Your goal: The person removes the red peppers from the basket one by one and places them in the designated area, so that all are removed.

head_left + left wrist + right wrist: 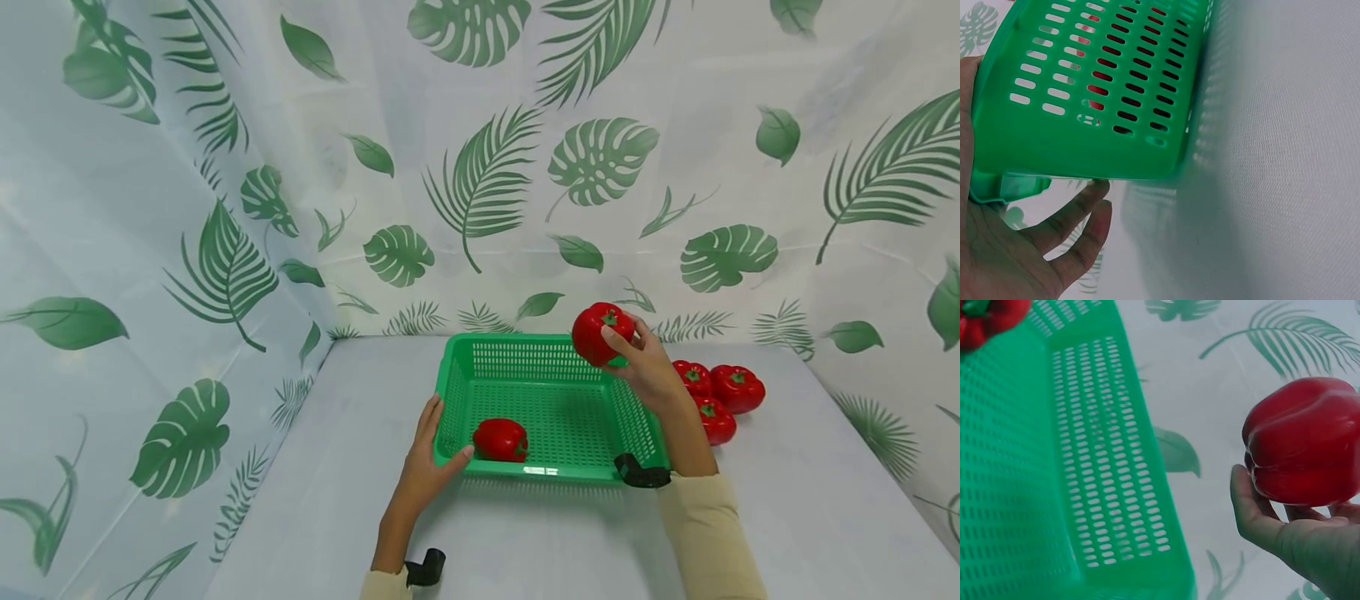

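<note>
My right hand (647,367) holds a red bell pepper (591,336) up over the back right of a green plastic basket (585,476). In the right wrist view, the fingers support this glossy bell pepper (1304,444) from beneath and its side. My left hand (423,471) grips the basket's front left corner, with the thumb at the front rim and the fingers along the left side. The left wrist view has the slotted basket wall (1085,147) close beside these fingers. Inside the basket, another red bell pepper (499,439) lies on its side at the front left.
Several red bell peppers (738,388) sit grouped on the white table (555,550) just right of the basket, partly behind the right forearm. A leaf-printed curtain (510,200) rises along the table's back and left side. Each wrist carries a black camera (426,567).
</note>
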The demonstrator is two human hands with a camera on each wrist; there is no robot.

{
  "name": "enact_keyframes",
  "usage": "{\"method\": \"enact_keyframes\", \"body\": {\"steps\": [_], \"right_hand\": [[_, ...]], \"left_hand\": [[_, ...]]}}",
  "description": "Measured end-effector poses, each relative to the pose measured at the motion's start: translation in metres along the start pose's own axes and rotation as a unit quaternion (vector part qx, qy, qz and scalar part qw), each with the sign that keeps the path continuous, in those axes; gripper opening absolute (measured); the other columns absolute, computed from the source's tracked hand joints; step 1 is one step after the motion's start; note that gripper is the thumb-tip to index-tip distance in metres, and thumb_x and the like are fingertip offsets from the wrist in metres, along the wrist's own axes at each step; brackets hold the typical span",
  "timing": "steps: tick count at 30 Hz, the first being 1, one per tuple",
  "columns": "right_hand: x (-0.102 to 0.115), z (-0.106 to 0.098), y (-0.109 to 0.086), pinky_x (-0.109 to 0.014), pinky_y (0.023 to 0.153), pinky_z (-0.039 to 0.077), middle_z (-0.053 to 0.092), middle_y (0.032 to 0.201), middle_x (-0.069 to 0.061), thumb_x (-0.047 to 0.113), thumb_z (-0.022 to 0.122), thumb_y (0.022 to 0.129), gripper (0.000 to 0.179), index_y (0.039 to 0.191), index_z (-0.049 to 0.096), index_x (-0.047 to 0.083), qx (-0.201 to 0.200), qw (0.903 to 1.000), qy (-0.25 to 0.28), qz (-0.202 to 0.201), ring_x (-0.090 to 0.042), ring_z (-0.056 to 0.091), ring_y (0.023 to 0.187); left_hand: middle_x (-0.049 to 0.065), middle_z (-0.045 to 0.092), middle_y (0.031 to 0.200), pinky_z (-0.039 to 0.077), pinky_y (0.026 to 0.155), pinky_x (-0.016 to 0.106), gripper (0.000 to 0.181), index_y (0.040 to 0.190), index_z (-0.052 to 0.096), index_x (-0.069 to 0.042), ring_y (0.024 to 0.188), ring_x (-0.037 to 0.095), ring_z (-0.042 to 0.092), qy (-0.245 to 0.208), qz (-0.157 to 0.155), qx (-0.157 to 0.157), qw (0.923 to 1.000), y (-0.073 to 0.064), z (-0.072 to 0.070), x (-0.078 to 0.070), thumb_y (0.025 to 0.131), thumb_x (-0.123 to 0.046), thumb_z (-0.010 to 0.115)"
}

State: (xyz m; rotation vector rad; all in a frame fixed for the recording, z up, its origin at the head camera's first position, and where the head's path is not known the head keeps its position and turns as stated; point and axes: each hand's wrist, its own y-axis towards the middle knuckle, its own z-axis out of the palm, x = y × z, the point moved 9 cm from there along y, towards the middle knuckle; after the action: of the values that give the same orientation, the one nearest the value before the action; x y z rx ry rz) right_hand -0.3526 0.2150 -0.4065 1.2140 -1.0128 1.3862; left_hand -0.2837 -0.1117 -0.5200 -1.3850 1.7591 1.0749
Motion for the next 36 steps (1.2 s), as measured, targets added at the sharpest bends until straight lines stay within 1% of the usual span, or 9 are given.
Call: {"method": "enact_keyframes", "body": {"steps": [5,8,11,14,19,23,29,33,36], "right_hand": [[0.015,-0.014,-0.012,-0.025,0.086,0.055,0.040,0.135,0.006,0.025,0.055,0.100,0.060,0.151,0.024,0.020,-0.026,0.9992,0.004,-0.031,-0.014,0.038,0.125],[0.020,-0.028,-0.020,-0.020,0.086,0.054,0.037,0.145,-0.004,0.028,0.057,0.099,0.067,0.155,0.020,0.022,-0.057,0.9972,-0.031,-0.036,-0.017,0.036,0.129],[0.022,-0.046,-0.029,-0.015,0.083,0.053,0.028,0.156,-0.013,0.035,0.059,0.097,0.073,0.156,0.017,0.029,-0.099,0.9902,-0.096,-0.022,-0.025,0.035,0.133],[0.022,-0.064,-0.039,-0.019,0.090,0.052,0.022,0.161,-0.014,0.043,0.060,0.095,0.078,0.157,0.014,0.034,-0.135,0.9774,-0.163,-0.001,-0.033,0.034,0.136],[0.024,-0.088,-0.055,-0.021,0.094,0.050,0.021,0.162,-0.010,0.045,0.060,0.094,0.079,0.156,0.012,0.037,-0.179,0.9647,-0.193,0.009,-0.032,0.035,0.136],[0.027,-0.108,-0.065,-0.009,0.081,0.048,0.022,0.163,-0.002,0.038,0.064,0.093,0.080,0.156,0.015,0.035,-0.221,0.9663,-0.132,-0.010,-0.027,0.029,0.143],[0.023,-0.134,-0.082,-0.008,0.077,0.048,0.021,0.163,0.006,0.022,0.066,0.093,0.078,0.155,0.020,0.030,-0.268,0.9621,-0.001,-0.050,-0.018,0.023,0.147],[0.015,-0.154,-0.093,-0.013,0.090,0.045,0.022,0.162,0.009,0.020,0.068,0.091,0.077,0.153,0.023,0.031,-0.313,0.9485,0.020,-0.046,-0.013,0.024,0.144],[0.006,-0.165,-0.100,-0.028,0.108,0.031,0.023,0.161,0.011,0.021,0.069,0.091,0.077,0.153,0.024,0.032,-0.340,0.9395,0.023,-0.033,-0.012,0.023,0.145]], "left_hand": [[-0.009,0.013,0.164,0.028,0.113,0.062,0.083,0.156,0.024,-0.016,0.152,0.024,0.015,0.006,0.002,-0.004,1.0000,0.001,-0.002,-0.002,0.088,-0.035,0.069],[-0.010,0.013,0.164,0.027,0.114,0.061,0.083,0.156,0.024,-0.016,0.152,0.023,0.015,0.006,0.001,-0.004,1.0000,0.001,-0.001,-0.002,0.088,-0.035,0.069],[-0.010,0.013,0.164,0.027,0.114,0.061,0.083,0.156,0.024,-0.017,0.152,0.023,0.015,0.001,0.000,-0.003,1.0000,0.001,0.000,-0.001,0.088,-0.035,0.069],[-0.010,0.013,0.164,0.028,0.114,0.061,0.083,0.156,0.024,-0.017,0.152,0.023,0.015,0.004,-0.003,-0.002,1.0000,0.000,0.001,-0.001,0.088,-0.035,0.069],[-0.008,0.013,0.164,0.028,0.113,0.062,0.083,0.156,0.024,-0.017,0.152,0.024,0.015,0.008,-0.002,-0.004,1.0000,0.000,0.000,-0.001,0.088,-0.035,0.069],[-0.009,0.013,0.164,0.028,0.113,0.062,0.083,0.156,0.024,-0.016,0.151,0.024,0.015,0.009,0.001,-0.003,1.0000,0.001,-0.001,-0.002,0.089,-0.035,0.069],[-0.008,0.013,0.164,0.028,0.113,0.063,0.083,0.156,0.024,-0.016,0.152,0.025,0.015,0.007,0.000,-0.003,1.0000,0.001,-0.001,0.001,0.088,-0.035,0.069],[-0.009,0.014,0.164,0.028,0.113,0.062,0.083,0.156,0.025,-0.017,0.152,0.024,0.015,0.008,0.000,-0.004,1.0000,0.000,0.001,0.001,0.088,-0.034,0.069],[-0.009,0.014,0.164,0.029,0.113,0.061,0.083,0.156,0.025,-0.016,0.151,0.024,0.016,0.012,0.000,-0.004,0.9999,-0.001,0.001,0.001,0.088,-0.035,0.069]]}}
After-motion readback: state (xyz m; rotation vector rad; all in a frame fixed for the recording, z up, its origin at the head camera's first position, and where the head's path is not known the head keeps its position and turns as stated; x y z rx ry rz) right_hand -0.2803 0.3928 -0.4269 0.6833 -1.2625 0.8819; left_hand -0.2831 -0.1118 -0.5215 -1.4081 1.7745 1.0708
